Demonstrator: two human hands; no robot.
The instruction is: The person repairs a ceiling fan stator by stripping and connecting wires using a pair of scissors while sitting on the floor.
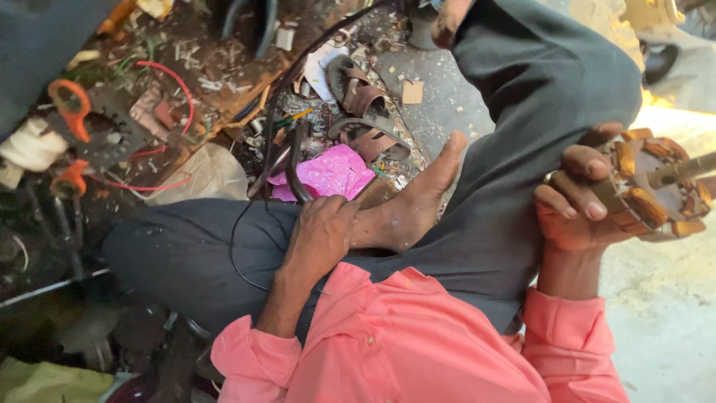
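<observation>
Head view: right hand [574, 213] fingers [578, 163] wrap (partly) the coil-wound stator [649, 186]

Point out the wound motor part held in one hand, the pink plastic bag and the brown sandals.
wound motor part [656, 186], head view, on its round face.
pink plastic bag [332, 173], head view, on its crumpled middle.
brown sandals [367, 119], head view, on a strap.

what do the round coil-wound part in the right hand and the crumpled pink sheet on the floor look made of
Round coil-wound part: seemingly dull grey metal core with shiny copper-coloured wire windings, held by the right hand. Crumpled pink sheet: probably thin plastic film, going by its glossy creases.
</observation>
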